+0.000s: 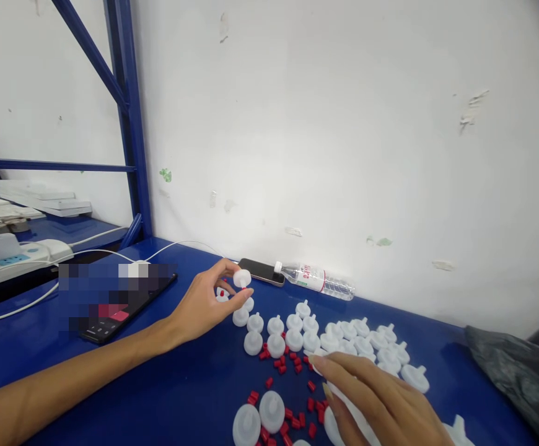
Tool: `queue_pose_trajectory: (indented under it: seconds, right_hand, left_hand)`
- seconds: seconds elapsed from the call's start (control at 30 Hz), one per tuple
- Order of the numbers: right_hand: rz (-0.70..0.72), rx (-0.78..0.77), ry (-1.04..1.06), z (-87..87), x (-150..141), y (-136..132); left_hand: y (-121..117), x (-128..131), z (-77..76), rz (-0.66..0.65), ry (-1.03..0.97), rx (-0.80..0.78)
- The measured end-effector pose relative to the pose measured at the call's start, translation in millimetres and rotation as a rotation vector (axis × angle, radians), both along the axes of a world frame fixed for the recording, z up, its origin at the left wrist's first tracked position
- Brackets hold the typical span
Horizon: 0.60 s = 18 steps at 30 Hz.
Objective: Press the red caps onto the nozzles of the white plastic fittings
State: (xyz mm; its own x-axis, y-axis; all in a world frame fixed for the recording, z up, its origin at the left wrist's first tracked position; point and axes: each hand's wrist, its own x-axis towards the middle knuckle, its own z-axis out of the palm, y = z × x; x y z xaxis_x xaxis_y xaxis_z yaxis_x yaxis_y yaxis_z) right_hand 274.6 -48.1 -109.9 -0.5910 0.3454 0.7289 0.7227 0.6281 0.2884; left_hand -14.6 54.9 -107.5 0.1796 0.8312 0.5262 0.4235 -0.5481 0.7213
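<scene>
My left hand (209, 297) pinches a white round plastic disc with a short stem (242, 278) between thumb and fingers, raised above the table; a bit of red shows at its underside. Below that hand sit a few like discs, one with a red cap (222, 293) on it. My right hand (376, 393) reaches low over more white discs (272, 411), fingers stretched and apart, its index fingertip beside a disc. The palm hides part of the pile, so contact there is unclear. Several small red caps (283, 365) lie scattered between the discs.
Against the wall lie a plastic bottle (316, 279) and a dark phone (264, 271). On the left are a larger phone (132, 310), white cables and a power strip (41, 253). A blue rack post (132, 124) rises behind. A dark plastic bag (515, 371) sits right.
</scene>
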Motion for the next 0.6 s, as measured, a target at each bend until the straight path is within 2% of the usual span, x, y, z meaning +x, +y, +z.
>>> queue_pose_trajectory:
  seconds: [0.3, 0.6]
  right_hand:
    - [0.010, -0.043, -0.011, -3.0, 2, 3]
    - [-0.025, -0.087, -0.075, -3.1, 6, 3]
  left_hand:
    - [-6, 3, -1.1, -0.143, -0.051, 0.005]
    - [9, -3, -9.1, -0.078, -0.061, -0.028]
